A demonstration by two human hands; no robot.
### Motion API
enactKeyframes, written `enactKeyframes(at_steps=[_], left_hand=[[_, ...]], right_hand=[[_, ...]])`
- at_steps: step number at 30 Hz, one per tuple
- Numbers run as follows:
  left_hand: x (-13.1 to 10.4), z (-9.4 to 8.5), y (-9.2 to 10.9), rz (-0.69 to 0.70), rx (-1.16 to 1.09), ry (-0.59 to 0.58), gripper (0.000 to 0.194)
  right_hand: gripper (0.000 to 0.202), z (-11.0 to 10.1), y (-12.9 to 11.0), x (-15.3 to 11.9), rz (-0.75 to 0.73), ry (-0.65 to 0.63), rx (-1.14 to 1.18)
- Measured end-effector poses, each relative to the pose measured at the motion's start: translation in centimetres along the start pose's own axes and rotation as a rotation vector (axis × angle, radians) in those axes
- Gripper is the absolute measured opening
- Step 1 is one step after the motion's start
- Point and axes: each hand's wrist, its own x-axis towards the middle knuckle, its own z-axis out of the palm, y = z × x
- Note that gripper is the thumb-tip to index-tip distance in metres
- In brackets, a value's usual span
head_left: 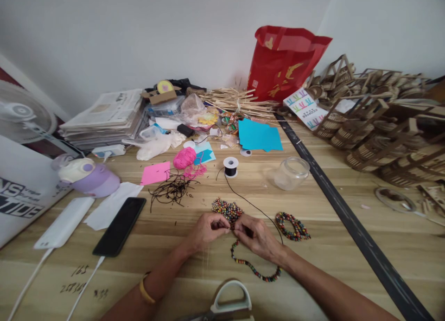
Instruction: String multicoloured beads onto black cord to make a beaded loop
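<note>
My left hand (211,229) is closed in a pinch at the near edge of a pile of small multicoloured beads (226,208). What sits between its fingertips is too small to make out. My right hand (256,235) pinches the end of a beaded cord (253,269), fingertips close to those of the left. The strung beads curve below this hand across the wood. From a white spool (231,167) a black cord (255,204) runs down toward the right wrist. Beside that wrist lies a coiled bead strand (292,227).
Scissors (232,298) lie at the front edge. A glass jar (291,173) stands right, near a dark strip (333,200) and woven baskets (368,144). Cut black cords (172,189), pink yarn (184,158) and a phone (120,226) are left. A red bag (283,66) stands behind.
</note>
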Motion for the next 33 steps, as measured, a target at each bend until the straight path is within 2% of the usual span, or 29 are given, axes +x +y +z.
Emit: enactKeyframes(at_steps=[13,21,33], left_hand=[[-0.05,0.01,0.24,0.001,0.029,-0.004,0.008],[-0.22,0.25,-0.11,-0.004,0.044,-0.009,0.011],[-0.06,0.54,0.17,-0.048,-0.103,0.002,0.007]], right_hand=[[0.014,-0.17,-0.32,0.12,-0.005,-0.005,-0.009],[0.009,0.23,0.32,-0.05,0.0,0.015,0.022],[0.004,0.28,0.38,-0.14,0.038,-0.006,0.039]])
